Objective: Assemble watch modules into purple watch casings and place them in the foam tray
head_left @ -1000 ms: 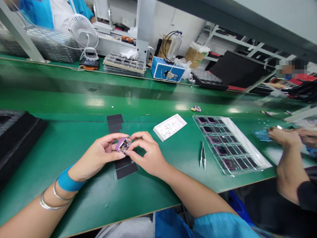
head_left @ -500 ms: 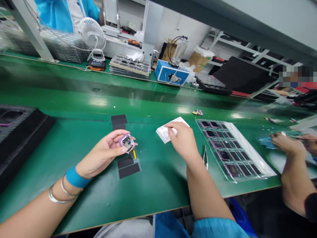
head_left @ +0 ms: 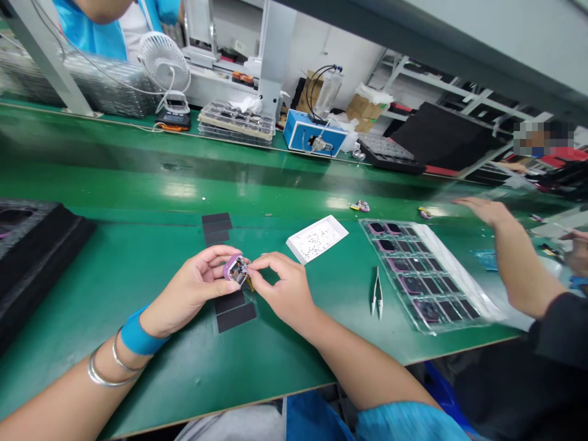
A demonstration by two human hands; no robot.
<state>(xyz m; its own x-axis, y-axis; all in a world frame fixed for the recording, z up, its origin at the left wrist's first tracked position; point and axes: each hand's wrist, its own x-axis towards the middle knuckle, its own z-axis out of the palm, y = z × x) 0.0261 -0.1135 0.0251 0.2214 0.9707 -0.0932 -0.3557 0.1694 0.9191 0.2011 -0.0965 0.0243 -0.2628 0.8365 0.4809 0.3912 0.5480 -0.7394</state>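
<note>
My left hand (head_left: 193,289) holds a small purple case (head_left: 235,268) with circuitry showing inside, its fingers closed round it above the green table (head_left: 138,257). My right hand (head_left: 283,288) is pinched at the right edge of the same case, thumb and forefinger together on something too small to name. Under the hands lie dark rectangular pads (head_left: 233,309). A white tray of tiny parts (head_left: 316,237) sits just beyond my right hand. Tweezers (head_left: 376,293) lie to the right.
A clear tray of dark screens (head_left: 418,275) lies at the right. A co-worker's arm (head_left: 514,257) reaches over the table there. Black foam trays (head_left: 32,245) sit at the left. A fan (head_left: 164,61), a blue box (head_left: 312,136) and another person stand behind the conveyor.
My right hand came back from the white parts tray to the purple case and now pinches at its edge. The co-worker's arm has reached forward over the table.
</note>
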